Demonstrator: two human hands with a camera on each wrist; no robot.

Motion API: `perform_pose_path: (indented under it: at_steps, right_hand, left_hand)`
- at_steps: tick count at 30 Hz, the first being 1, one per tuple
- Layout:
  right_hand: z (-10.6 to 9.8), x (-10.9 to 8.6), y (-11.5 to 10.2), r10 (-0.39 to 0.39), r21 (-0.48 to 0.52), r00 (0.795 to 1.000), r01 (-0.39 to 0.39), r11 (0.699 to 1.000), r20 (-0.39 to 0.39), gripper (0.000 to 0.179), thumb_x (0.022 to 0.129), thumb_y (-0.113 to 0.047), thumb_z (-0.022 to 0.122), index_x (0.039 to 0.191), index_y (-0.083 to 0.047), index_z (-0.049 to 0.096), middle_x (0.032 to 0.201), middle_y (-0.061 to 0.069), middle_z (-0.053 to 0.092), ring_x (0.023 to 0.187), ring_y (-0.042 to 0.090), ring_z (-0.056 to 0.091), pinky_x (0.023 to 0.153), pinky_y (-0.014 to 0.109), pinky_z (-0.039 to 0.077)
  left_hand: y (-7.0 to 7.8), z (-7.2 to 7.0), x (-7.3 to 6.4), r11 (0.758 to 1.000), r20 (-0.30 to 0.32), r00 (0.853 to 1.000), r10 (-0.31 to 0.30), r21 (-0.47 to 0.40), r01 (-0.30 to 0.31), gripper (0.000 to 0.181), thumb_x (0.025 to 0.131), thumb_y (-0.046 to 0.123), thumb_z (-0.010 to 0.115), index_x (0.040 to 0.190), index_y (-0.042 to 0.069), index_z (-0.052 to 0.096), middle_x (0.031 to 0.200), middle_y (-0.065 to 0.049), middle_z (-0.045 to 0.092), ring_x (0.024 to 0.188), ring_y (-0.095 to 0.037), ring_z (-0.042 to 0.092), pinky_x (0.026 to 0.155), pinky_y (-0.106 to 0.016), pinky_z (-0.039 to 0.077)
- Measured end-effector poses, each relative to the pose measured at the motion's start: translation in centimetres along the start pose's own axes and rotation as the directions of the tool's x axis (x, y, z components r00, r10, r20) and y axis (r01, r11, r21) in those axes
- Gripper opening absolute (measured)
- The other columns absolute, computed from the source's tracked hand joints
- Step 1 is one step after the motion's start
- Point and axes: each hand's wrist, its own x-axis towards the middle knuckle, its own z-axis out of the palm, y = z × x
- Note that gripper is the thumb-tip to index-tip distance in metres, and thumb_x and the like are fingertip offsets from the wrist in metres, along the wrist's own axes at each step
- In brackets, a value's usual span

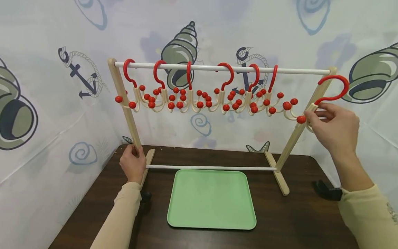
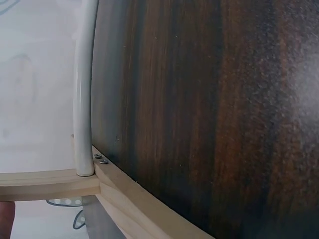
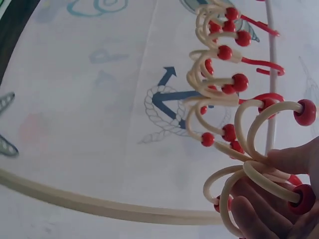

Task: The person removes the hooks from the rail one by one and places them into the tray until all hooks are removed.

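Observation:
My right hand point(image 1: 339, 129) pinches a multi-armed hanger with a red hook point(image 1: 345, 87) and cream arms tipped with red balls point(image 3: 305, 113). Its hook is off the rail, in front of the right post point(image 1: 287, 148) near the top. Low on the wooden rack's left post point(image 1: 131, 126), my left hand point(image 1: 133, 164) grips the wood; only a bit of a finger shows in the left wrist view. Several matching hangers point(image 1: 222, 93) hang along the white top rail point(image 1: 301, 71), spread from the left end to right of the middle.
A green tray point(image 1: 211, 200) lies on the dark wooden table point(image 1: 304, 221), in front of the white lower bar point(image 1: 211, 168). The rack stands on wooden feet point(image 1: 281, 180). Behind it hangs a patterned cloth point(image 1: 186, 138) with shells and anchors.

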Motion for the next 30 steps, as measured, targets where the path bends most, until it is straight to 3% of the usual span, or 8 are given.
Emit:
perform_pose_path:
  at_steps: [4, 7, 11, 14, 17, 20, 30]
  right_hand:
    - [1.8, -4.6, 2.1, 0.066, 0.092, 0.996, -0.06, 0.994, -0.062, 0.045, 0.086, -0.035, 0.072, 0.118, -0.003, 0.07, 0.101, 0.016, 0.073, 0.063, -0.022, 0.049, 0.056, 0.007, 0.039]
    - [5.0, -9.4, 4.6, 0.099, 0.166, 0.991, -0.084, 0.983, -0.087, 0.031, 0.084, -0.024, 0.076, 0.106, -0.002, 0.074, 0.089, 0.012, 0.074, 0.062, -0.018, 0.053, 0.058, 0.008, 0.041]
    - [9.8, -15.5, 7.5, 0.149, 0.144, 0.989, -0.146, 0.979, -0.009, 0.023, 0.083, -0.018, 0.078, 0.1, -0.004, 0.075, 0.084, 0.01, 0.074, 0.063, -0.011, 0.057, 0.058, 0.011, 0.042]
    - [12.7, -18.1, 8.0, 0.179, 0.099, 0.979, -0.189, 0.977, 0.097, 0.022, 0.083, -0.019, 0.077, 0.1, -0.006, 0.075, 0.084, 0.007, 0.074, 0.067, 0.002, 0.064, 0.06, 0.021, 0.046]
    - [15.0, -19.3, 7.4, 0.19, 0.096, 0.962, -0.211, 0.973, 0.194, 0.021, 0.084, -0.022, 0.077, 0.099, -0.007, 0.076, 0.084, 0.006, 0.074, 0.074, 0.018, 0.068, 0.065, 0.034, 0.048]
    - [16.9, -19.8, 6.6, 0.207, 0.094, 0.945, -0.237, 0.967, 0.253, 0.023, 0.084, -0.023, 0.077, 0.1, -0.007, 0.076, 0.085, 0.007, 0.074, 0.079, 0.024, 0.069, 0.067, 0.043, 0.048]
    - [21.0, -19.4, 5.9, 0.191, 0.056, 0.946, -0.213, 0.975, 0.263, 0.021, 0.08, -0.024, 0.081, 0.097, -0.012, 0.078, 0.088, 0.006, 0.075, 0.076, 0.024, 0.07, 0.062, 0.044, 0.049]
  left_hand:
    - [0.1, 0.0, -0.1, 1.0, -0.003, 1.0, 0.007, 0.005, -0.007, 0.012, 0.085, 0.011, 0.071, 0.09, 0.0, 0.067, 0.075, -0.017, 0.066, 0.066, -0.035, 0.061, 0.067, -0.055, 0.045]
    - [0.1, -0.1, -0.2, 1.0, -0.006, 1.0, 0.003, 0.009, -0.003, 0.012, 0.085, 0.01, 0.071, 0.089, 0.0, 0.066, 0.075, -0.017, 0.066, 0.066, -0.036, 0.061, 0.067, -0.055, 0.045]
    - [0.4, 0.0, -0.3, 1.0, -0.002, 1.0, 0.009, 0.008, -0.009, 0.011, 0.085, 0.008, 0.07, 0.088, -0.001, 0.065, 0.074, -0.017, 0.065, 0.065, -0.036, 0.06, 0.066, -0.056, 0.044]
    - [0.5, 0.1, -0.3, 1.0, -0.007, 1.0, 0.016, 0.007, -0.016, 0.011, 0.085, 0.008, 0.07, 0.088, -0.002, 0.065, 0.073, -0.017, 0.064, 0.065, -0.037, 0.059, 0.066, -0.056, 0.044]
    - [0.7, 0.1, -0.2, 1.0, -0.018, 1.0, 0.011, 0.009, -0.011, 0.011, 0.085, 0.008, 0.071, 0.088, -0.001, 0.065, 0.074, -0.018, 0.064, 0.066, -0.037, 0.059, 0.067, -0.055, 0.043]
    - [0.9, 0.0, -0.3, 1.0, -0.013, 1.0, 0.002, 0.005, -0.002, 0.011, 0.085, 0.008, 0.071, 0.088, -0.001, 0.065, 0.074, -0.018, 0.064, 0.066, -0.037, 0.059, 0.067, -0.055, 0.043]
    - [0.4, -0.1, -0.2, 1.0, -0.021, 1.0, 0.018, 0.002, -0.018, 0.013, 0.085, 0.011, 0.072, 0.088, 0.0, 0.066, 0.074, -0.018, 0.065, 0.065, -0.036, 0.06, 0.066, -0.054, 0.044]
